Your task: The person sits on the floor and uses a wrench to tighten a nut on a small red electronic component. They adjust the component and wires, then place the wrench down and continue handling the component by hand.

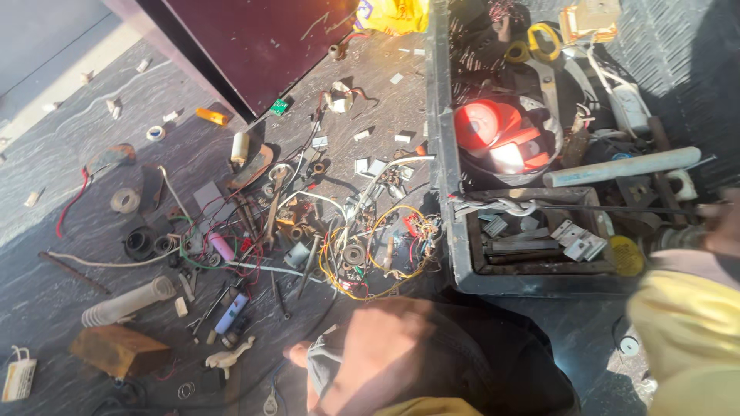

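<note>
Grip status: left hand was pressed flat over a grey cloth on the knee, fingers spread, clamping nothing that I could see. Right hand sat at 3 o'clock, blurred and mostly cut by the frame edge; couldn't tell whether it was open or closed, or whether it held anything.

Progress, as I judged it: sorting looked barely started. Wire tangle was a knot at centre, just off the toolbox wall, at 12 o'clock from the left hand. Loose bits lay scattered from 9 to 12: purple capacitor, ribbed grey tube, wooden block, tape rings. Toolbox was crammed: red reel, yellow-handled scissors, pale pipe lying across it.

Room: tight. Box wall was a hard edge right beside the tangle, the dark panel closed off 11 o'clock, and the knee blocked 6. Only barer floor was far out at 9, plus a patch at 4 to 5 o'clock below the box. Wires looked likely to snag neighbours on any pull.
</note>
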